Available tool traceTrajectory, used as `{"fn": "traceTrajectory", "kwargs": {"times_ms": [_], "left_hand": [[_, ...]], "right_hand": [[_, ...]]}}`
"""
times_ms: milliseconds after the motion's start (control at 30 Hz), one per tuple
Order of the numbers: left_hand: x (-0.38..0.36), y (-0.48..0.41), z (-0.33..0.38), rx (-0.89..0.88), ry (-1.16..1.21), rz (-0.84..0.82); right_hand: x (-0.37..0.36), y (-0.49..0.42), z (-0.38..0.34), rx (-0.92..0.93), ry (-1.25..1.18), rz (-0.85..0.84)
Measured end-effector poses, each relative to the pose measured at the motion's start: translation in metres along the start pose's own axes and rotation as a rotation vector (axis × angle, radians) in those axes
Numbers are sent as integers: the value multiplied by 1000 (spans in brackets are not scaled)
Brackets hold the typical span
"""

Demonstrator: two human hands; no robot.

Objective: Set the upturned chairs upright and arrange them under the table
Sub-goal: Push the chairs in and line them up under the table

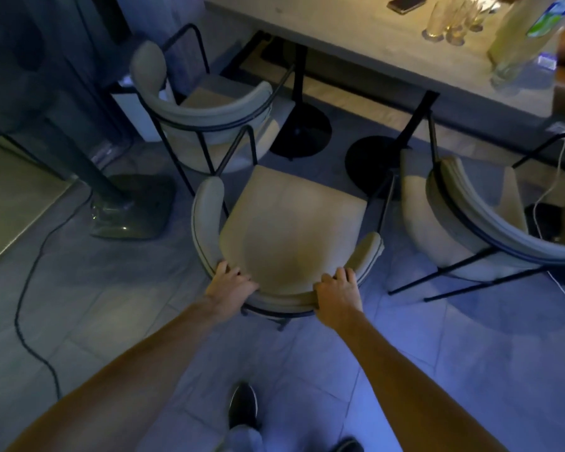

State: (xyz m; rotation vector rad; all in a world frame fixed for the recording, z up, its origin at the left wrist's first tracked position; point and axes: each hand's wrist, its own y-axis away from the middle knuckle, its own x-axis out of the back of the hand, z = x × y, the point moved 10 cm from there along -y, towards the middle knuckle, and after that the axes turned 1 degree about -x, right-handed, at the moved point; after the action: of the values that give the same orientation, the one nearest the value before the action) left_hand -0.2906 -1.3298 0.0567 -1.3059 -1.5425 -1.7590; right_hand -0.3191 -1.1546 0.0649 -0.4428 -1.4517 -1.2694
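Three beige armchairs with black metal frames stand on the tiled floor (470, 370) before the tabletop (356, 37). The middle chair (291, 230) is upright at the centre, its seat facing the tabletop at twelve o'clock. The left hand (230, 287) and right hand (336, 293) are both clamped on its curved backrest, well apart. Another chair (206, 115) stands upright at eleven o'clock, partly under the tabletop's edge. A third chair (470, 216) lies tipped at three o'clock, legs off to the side. Glasses (450, 21), a bottle (522, 37) and a phone (406, 3) sit on the tabletop.
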Motion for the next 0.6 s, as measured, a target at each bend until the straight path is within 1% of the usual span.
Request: {"fn": "traceTrajectory", "kwargs": {"times_ms": [67, 233, 300, 433, 600], "left_hand": [[6, -4, -1, -16, -2, 38], [20, -36, -2, -79, 27, 58], [32, -54, -3, -83, 32, 78], [48, -88, -4, -70, 22, 56], [70, -130, -10, -49, 32, 72]], "right_hand": [[5, -2, 4, -28, 0, -10], [6, -8, 27, -55, -44, 5], [8, -17, 41, -79, -75, 31], [12, -47, 66, -81, -115, 9], [25, -84, 101, -66, -84, 30]]}}
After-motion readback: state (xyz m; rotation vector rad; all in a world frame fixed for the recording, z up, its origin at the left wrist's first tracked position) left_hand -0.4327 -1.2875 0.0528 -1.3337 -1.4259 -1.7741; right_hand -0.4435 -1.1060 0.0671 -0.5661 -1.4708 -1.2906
